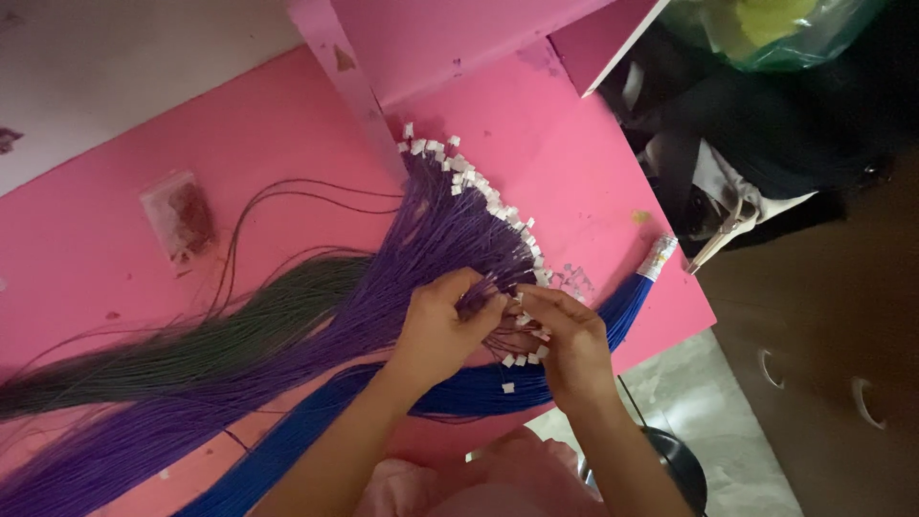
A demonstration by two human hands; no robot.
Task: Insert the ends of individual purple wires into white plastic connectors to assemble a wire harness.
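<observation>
Landmark = purple wires [421, 258], a big fanned bundle across the pink table [593, 163].

Nearest: both hands meet at the bundle's near edge. Left hand [442, 321] clenched round a pinch of purple wire ends. Right hand [571, 337], just right of it, fingers pinched on thin wire ends w/ small white connectors [522, 361]; can't tell exactly which wire.

Progress, judged: many purple ends along the bundle's far edge already carry white connectors [459, 168], a few loose-looking ones sit by the hands. Blue wires [383, 402], below the purple, taped at one end, show no connectors; same for green wires [191, 335], left of purple. So purple looks well underway, rest untouched.

Far left of purple: small clear bag [180, 218].
</observation>
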